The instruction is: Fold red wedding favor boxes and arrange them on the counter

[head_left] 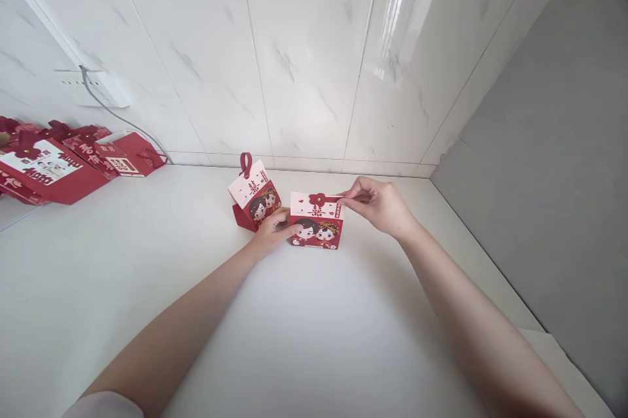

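Observation:
A red and white gift box (316, 235) with two cartoon faces stands upright on the white counter. My left hand (275, 231) grips its left side, the thumb on the front and the fingers partly hidden behind. At the top of the box sits a dark red flower with a red ribbon (333, 198) running to the right. My right hand (375, 205) pinches the ribbon's right end between thumb and fingers. Just behind my left hand, a second box (255, 192) of the same print leans at an angle, its red ribbon loop standing up.
Several other red gift boxes (63, 169) are piled at the left by the tiled wall (304, 65). A grey cable (122, 118) hangs from a wall socket (101, 87) down behind them. A grey panel (549, 143) borders the counter (304, 326) on the right.

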`<state>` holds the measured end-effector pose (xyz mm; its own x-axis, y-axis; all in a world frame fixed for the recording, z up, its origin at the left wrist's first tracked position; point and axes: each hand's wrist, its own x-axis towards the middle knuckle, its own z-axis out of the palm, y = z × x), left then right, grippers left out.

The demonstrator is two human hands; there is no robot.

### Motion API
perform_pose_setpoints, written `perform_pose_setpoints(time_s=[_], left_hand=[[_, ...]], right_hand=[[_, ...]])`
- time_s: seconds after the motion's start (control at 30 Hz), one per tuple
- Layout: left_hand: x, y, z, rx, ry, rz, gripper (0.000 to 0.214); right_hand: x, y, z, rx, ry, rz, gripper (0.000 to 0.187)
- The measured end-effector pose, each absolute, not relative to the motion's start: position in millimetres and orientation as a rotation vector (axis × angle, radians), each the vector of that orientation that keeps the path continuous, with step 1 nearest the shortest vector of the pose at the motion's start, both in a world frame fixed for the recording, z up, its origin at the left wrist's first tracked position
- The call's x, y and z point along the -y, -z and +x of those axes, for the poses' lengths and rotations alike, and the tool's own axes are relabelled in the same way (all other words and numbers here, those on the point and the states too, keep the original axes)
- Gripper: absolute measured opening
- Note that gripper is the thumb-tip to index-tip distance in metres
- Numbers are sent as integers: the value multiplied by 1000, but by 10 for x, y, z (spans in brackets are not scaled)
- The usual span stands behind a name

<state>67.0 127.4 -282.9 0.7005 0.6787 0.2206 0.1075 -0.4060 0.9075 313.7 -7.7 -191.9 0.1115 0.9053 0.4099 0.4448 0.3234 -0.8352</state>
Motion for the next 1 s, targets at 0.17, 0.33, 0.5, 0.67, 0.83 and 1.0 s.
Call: perform_pose_setpoints(time_s=[0.17,0.33,0.5,0.67,0.83,1.0], left_hand=[[-1268,2824,674,-623,-711,1912,36],[-1265,2820,692,-706,-758,1961,45],[-1221,2783,685,-721,-746,1877,47],[-1188,2736,693,-654,-709,1921,49],[-1180,2743,718,-709,-688,2037,45],[-985,2637,637,-797,-867,2234,36]], right_hand=[[3,1992,3228,1456,-671,-1291,34],[-118,2307,3243,1522,-992,-1352,51],[-280,2756,3155,1282,-1197,-1279,50],[-321,2870,3089,1103,-1096,-1340,53],[-283,2872,3046,1059,-1079,-1308,54],[-219,2884,3011,1035,-1028,-1255,52]])
